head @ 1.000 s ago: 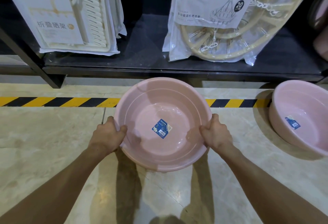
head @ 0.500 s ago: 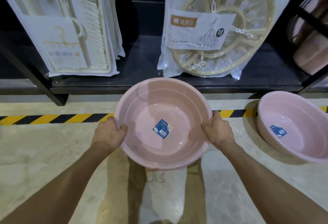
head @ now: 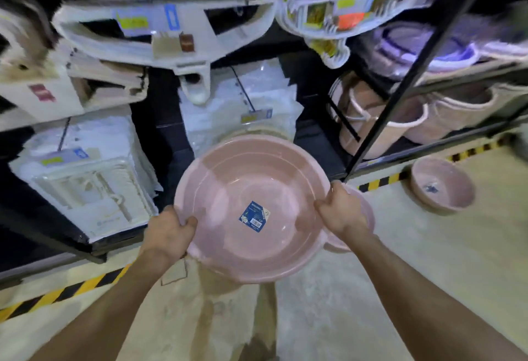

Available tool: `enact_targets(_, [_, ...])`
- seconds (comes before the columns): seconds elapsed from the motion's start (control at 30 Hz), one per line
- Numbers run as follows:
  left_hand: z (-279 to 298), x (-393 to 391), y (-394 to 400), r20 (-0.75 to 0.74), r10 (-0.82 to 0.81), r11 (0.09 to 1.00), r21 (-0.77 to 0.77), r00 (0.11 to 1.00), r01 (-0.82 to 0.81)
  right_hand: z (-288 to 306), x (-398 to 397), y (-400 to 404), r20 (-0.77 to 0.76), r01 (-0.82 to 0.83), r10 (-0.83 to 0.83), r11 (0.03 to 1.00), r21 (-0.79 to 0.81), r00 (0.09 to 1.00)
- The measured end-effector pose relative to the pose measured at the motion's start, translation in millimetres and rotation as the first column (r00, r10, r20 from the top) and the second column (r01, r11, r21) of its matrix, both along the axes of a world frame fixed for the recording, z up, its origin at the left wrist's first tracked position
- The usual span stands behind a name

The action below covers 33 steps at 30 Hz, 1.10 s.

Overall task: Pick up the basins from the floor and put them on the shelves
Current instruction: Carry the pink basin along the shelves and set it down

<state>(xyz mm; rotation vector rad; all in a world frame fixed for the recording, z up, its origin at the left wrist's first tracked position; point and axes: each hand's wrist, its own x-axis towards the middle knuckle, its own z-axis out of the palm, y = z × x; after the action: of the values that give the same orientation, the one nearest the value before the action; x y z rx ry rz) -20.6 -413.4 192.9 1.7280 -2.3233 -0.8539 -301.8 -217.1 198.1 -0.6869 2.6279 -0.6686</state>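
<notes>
Basin between both hands' rim grip.

Both arms outstretched, left hand, right hand gripping

Single head-worn wide-angle view, looking forward and down, close above both hands; shelves beyond them, floor beneath.

Pink basin, blue label inside, held off the floor; another pink basin on floor at right
</notes>
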Motion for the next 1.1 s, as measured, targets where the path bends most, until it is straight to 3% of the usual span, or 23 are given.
enact_targets(0.23, [203.4, -85.6, 41.7, -0.093, -0.189, 0.981, 0.020, 0.978, 0.192, 200.0, -46.1, 90.9, -0.038, 0.167, -0.166, 0.986, 0.028, 0.985])
enact_targets(0.43, [300.8, -157.2, 67.9, -0.218, -0.383, 0.917, 0.032, 0.898, 0.399, 295.2, -75.4, 149.9, 0.007, 0.315, -0.315, 0.945, -0.093, 0.949])
enact_targets(0.7, [341.6, -230.7, 105.3, -0.167, -0.506, 0.857, 0.017, 0.846, 0.516, 336.7, -113.7, 204.2, -0.002, 0.370, -0.376, 0.914, -0.169, 0.927])
enact_targets(0.93, [341.8, -292.7, 119.1, -0.090, -0.537, 0.841, 0.024, 0.839, 0.541, 339.2, -157.6, 227.7, 0.036, 0.446, -0.445, 0.890, -0.096, 0.895])
enact_targets(1.1, [324.5, -332.3, 112.0, -0.113, -0.536, 0.838, 0.049, 0.836, 0.544, 329.0, -188.0, 224.9, 0.026, 0.473, -0.472, 0.880, -0.047, 0.881])
